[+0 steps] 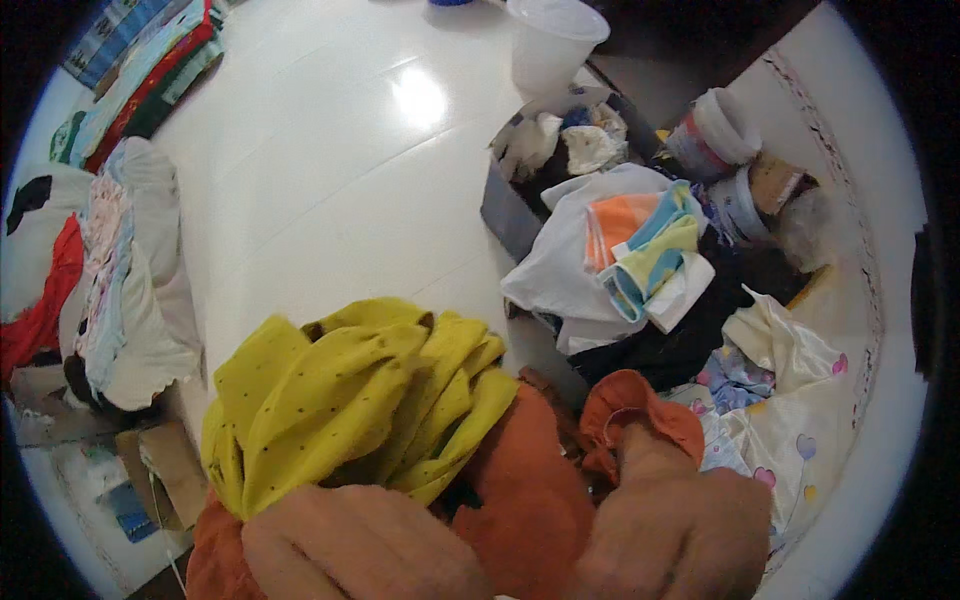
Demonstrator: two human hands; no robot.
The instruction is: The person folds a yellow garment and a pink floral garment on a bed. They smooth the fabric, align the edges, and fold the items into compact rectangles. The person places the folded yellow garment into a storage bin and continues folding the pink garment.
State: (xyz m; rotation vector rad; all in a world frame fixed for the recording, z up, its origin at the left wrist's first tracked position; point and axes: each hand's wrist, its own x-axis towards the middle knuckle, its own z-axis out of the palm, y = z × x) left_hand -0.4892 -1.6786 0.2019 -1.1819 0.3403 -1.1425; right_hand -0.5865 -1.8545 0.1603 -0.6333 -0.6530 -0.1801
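Observation:
At the lower edge, my left hand (360, 545) shows its back, the fingers bent down and pressed together. It is against the near side of a bunched yellow cloth with small dark dots (330, 390). To its right, my right hand (680, 525) comes out of a rust-orange cuff (655, 405) and bends back toward me, its fingers curled too. The fingertips of both hands are cut off by the frame, so whatever they hold is hidden. Rust-orange clothing (535, 490) lies between the hands.
Folded clothes (150, 270) are stacked at the left, near a cardboard piece (170, 470). On the right, a grey box (510, 210) holds cloth, with a white bundle and small coloured cloths (650, 250) on top. Behind stand a translucent tub (555, 45) and white buckets (715, 135). Satin fabric (790, 400) lies far right.

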